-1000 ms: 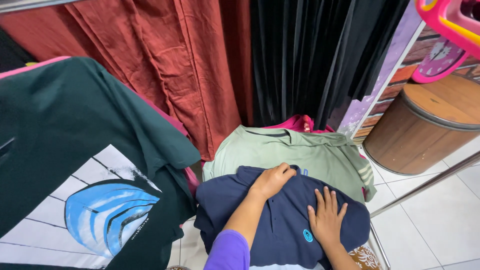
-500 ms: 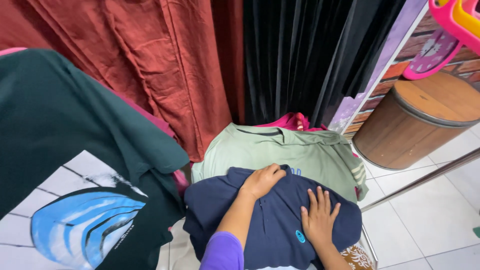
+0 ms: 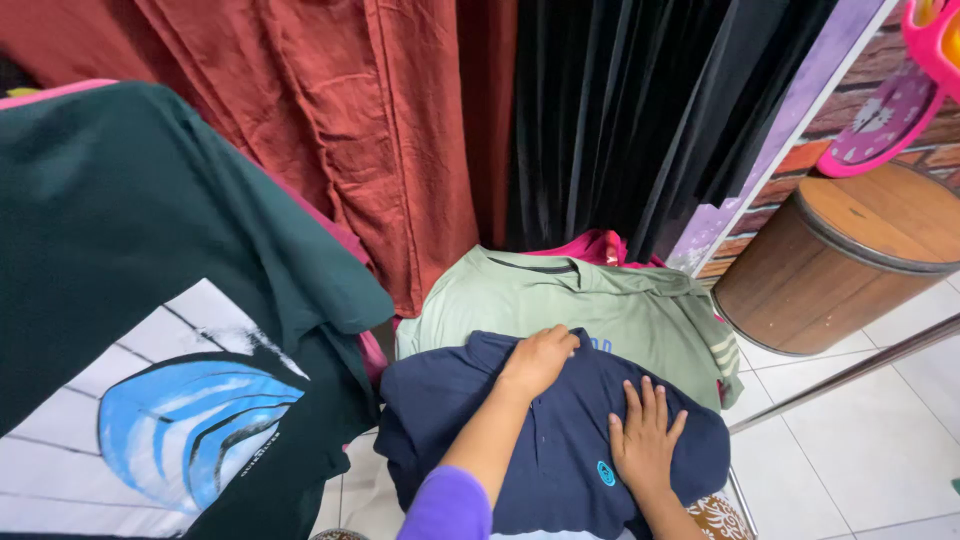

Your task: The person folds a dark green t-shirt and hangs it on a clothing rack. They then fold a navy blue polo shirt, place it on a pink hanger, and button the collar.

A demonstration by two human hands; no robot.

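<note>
Left hand (image 3: 538, 360): rests palm down on the upper middle of the navy polo shirt (image 3: 560, 440), near its collar edge; fingers curled together and pressed onto the cloth, gripping nothing that can be seen. Forearm runs down to a purple sleeve (image 3: 447, 505) at the bottom edge of the view.
Right hand (image 3: 643, 443): lies flat on the right part of the navy polo shirt, fingers (image 3: 646, 401) spread and pointing away from the person; holds nothing.
Navy polo shirt: spread out at the bottom centre of the view, both hands on top of it; a small blue round emblem (image 3: 605, 473) shows just beside the right hand. Its upper edge overlaps the light green shirt.
Light green shirt (image 3: 580, 305): lies flat directly behind the navy one, collar toward the curtains, partly covered by it.
Pink garment (image 3: 600, 246): bunched behind the green shirt's collar, touching it.
Dark green T-shirt (image 3: 150, 260): hangs at the left, with a white panel and a blue oval print (image 3: 190, 430) on it.
Rust-red curtain (image 3: 340, 120): hangs behind, left of centre.
Black curtain (image 3: 640, 100): hangs beside the red one, to its right.
Wooden barrel (image 3: 850, 260): stands at the right on the white tiled floor (image 3: 860, 450), well apart from both hands.
Pink clock (image 3: 880, 125): leans above the barrel against the brick-pattern wall.
</note>
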